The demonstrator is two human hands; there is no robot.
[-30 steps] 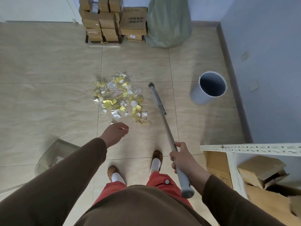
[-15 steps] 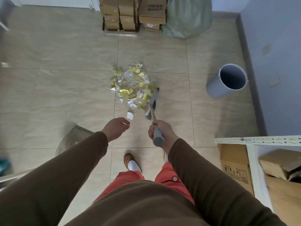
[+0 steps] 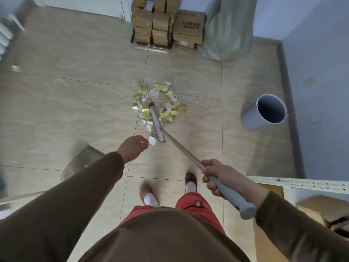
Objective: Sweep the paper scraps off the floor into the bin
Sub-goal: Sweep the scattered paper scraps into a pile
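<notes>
The right hand (image 3: 217, 176) is wrapped around the grey grip of a long metal-handled broom (image 3: 181, 148), while the left hand (image 3: 132, 148) hangs over the beige tiled floor (image 3: 56, 110) with fingers loosely curled, holding nothing. The broom's head lies in a heap of yellow and white paper scraps (image 3: 160, 103) at mid-floor. The round grey plastic bin (image 3: 264, 114) stands well apart by the right wall. A clear plastic dustpan (image 3: 81, 161) lies beside the left sleeve.

Bare tile lies all round the scrap pile (image 3: 160, 103), open toward the bin (image 3: 264, 114) at its right; stacked boxes (image 3: 166, 27) and a green sack (image 3: 228, 29) wall off the far side, a dustpan (image 3: 81, 163) sits near-left.
</notes>
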